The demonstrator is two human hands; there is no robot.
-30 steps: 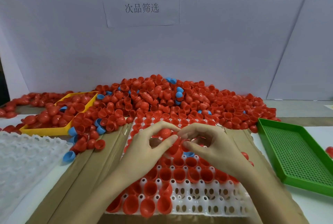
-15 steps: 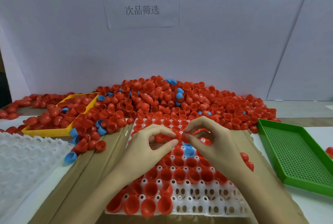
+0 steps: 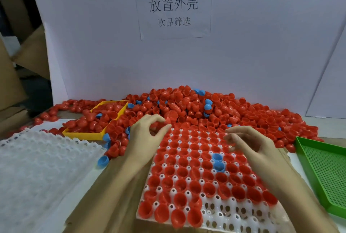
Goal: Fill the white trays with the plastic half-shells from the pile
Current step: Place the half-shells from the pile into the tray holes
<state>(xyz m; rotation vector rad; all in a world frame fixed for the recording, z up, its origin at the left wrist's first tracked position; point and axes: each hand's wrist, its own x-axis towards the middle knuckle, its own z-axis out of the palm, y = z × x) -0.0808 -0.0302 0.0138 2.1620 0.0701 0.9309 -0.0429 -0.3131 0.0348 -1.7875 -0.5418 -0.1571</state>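
A big pile of red half-shells (image 3: 187,105), with a few blue ones, lies along the back wall. In front of it sits a white tray (image 3: 224,216); most of its cups hold red shells, two hold blue shells (image 3: 218,161), and the near right cups are bare. My left hand (image 3: 148,133) is at the tray's far left corner on the pile's edge, its thumb and curled fingers pinching a red half-shell (image 3: 159,124). My right hand (image 3: 249,143) hovers over the tray's far right part with loosely curled fingers, and I see nothing in it.
A yellow tray (image 3: 84,135) with red shells stands at the left of the pile. An empty white tray (image 3: 37,167) lies near left, a green perforated tray (image 3: 327,167) at the right. Cardboard (image 3: 112,186) lies under the working tray. A paper sign (image 3: 174,8) hangs on the wall.
My hands, which met over the tray's middle, have moved apart. The left went left to the pile's edge, the right went right. The head camera has shifted closer.
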